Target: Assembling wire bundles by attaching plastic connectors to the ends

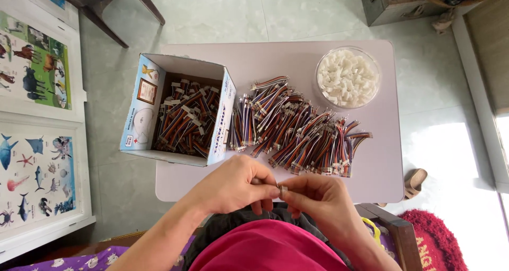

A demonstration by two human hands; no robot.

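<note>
My left hand (pixel 233 185) and my right hand (pixel 315 197) meet at the near edge of a small pale table (pixel 371 181). Between their fingertips they pinch a small cable piece with a pale connector end (pixel 282 190); most of it is hidden by the fingers. Just beyond the hands lies a wide heap of short multicoloured ribbon cables (pixel 297 128). To the left, an open cardboard box (pixel 143 112) holds more of the same cables (pixel 185 117). A round clear bowl (pixel 322 93) filled with small white plastic connectors (pixel 347 77) stands at the table's far right.
Picture posters of animals and sea creatures (pixel 34 144) lie on the floor at the left. A dark chair (pixel 101 6) stands at the far left, a metal trunk (pixel 397 3) at the far right. A sandal (pixel 414 182) and a red mat (pixel 435 244) lie at the right.
</note>
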